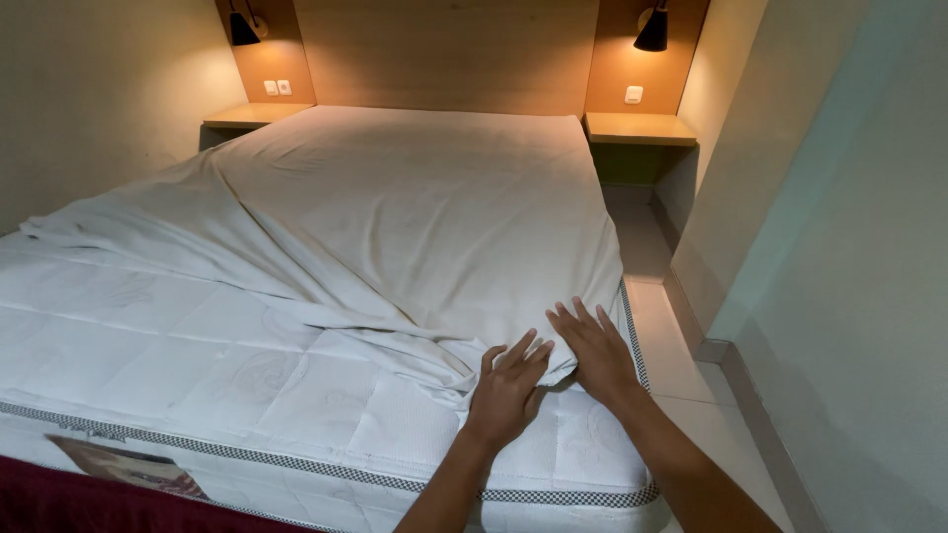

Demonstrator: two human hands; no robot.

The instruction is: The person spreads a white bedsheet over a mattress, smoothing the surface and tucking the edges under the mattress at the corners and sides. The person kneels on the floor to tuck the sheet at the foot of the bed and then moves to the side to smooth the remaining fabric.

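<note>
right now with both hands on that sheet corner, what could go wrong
1. The white sheet lies bunched and diagonal, leaving the near left of the mattress bare; pulling at this corner may skew it further.
2. Both the left hand and right hand press flat with no grip on the cloth, so it could slip.
3. The gap by the wall looks narrow, so footing there may be cramped.

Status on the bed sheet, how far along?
Done: white sheet lies over the mattress's head end and right side. In hand: left hand and right hand press its near-right corner. Left: near-left quilted mattress is bare; sheet bunched diagonally.
</note>
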